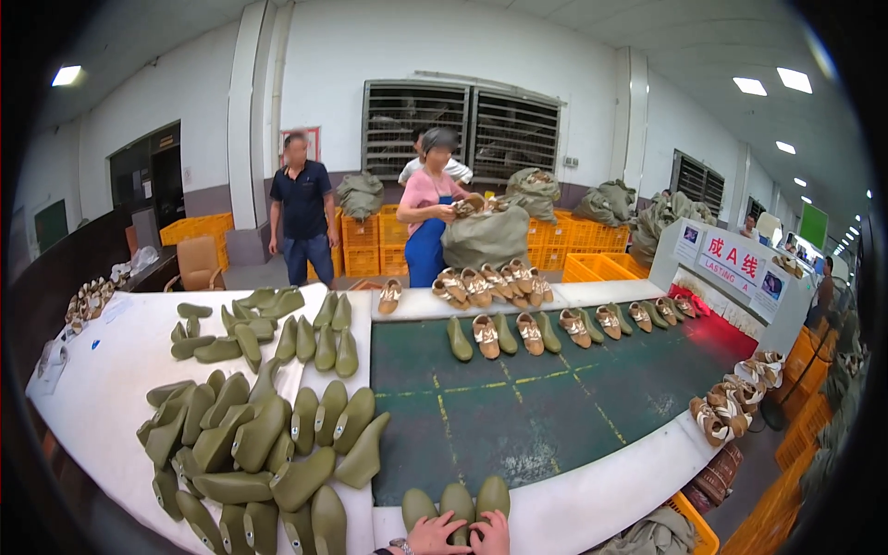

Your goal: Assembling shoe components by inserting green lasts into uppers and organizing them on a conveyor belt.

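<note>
In the head view, the left hand [433, 536] and right hand [491, 534] curl narrowly over the near ends of three green shoe forms [457, 503]; whether they grip or only press, I cannot tell. Light, even pressure from both sides should line them up best. The forms lie at twelve o'clock, touching the hands; a loose pile of forms [245, 435] sits toward ten on the white surface [102, 379].

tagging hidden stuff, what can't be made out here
Head view:
Near ends of the front lasts: covered by the fingers.
Rest of the left wristband: cut off by the lower edge.
Contents of the sack: mostly hidden by its cloth.
Body of the person in white: mostly hidden by the one in pink.
Faces: blurred.
</note>
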Action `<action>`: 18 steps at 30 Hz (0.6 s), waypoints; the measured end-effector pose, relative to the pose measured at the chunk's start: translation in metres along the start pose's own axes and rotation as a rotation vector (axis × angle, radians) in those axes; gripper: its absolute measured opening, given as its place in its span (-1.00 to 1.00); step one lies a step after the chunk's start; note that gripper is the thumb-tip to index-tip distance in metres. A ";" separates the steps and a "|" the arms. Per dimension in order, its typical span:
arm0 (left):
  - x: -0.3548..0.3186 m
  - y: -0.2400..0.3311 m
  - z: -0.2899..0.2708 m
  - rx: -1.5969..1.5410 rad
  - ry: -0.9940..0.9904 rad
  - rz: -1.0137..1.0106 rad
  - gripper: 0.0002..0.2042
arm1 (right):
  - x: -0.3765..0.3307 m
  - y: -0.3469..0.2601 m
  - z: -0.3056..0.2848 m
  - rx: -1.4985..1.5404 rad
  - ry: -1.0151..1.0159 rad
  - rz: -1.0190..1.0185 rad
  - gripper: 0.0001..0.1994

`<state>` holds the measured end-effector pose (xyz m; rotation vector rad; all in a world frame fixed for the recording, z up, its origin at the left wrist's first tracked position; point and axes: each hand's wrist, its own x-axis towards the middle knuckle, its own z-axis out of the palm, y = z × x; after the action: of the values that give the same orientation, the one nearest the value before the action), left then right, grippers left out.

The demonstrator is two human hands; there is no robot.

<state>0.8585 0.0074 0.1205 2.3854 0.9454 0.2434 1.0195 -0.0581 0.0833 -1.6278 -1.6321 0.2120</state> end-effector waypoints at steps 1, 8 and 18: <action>0.003 -0.009 0.007 0.076 -0.005 0.016 -0.24 | 0.002 0.002 0.001 -0.020 0.038 -0.028 -0.85; 0.009 -0.016 0.003 0.130 -0.013 0.018 -0.24 | -0.003 0.006 -0.016 0.038 0.041 0.217 -0.48; 0.011 -0.021 0.002 0.092 0.026 0.024 -0.28 | 0.051 0.084 -0.062 1.117 0.102 0.972 -0.50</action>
<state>0.8556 0.0268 0.1070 2.4846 0.9593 0.2458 1.1305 -0.0246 0.0932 -1.2892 -0.2985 1.2391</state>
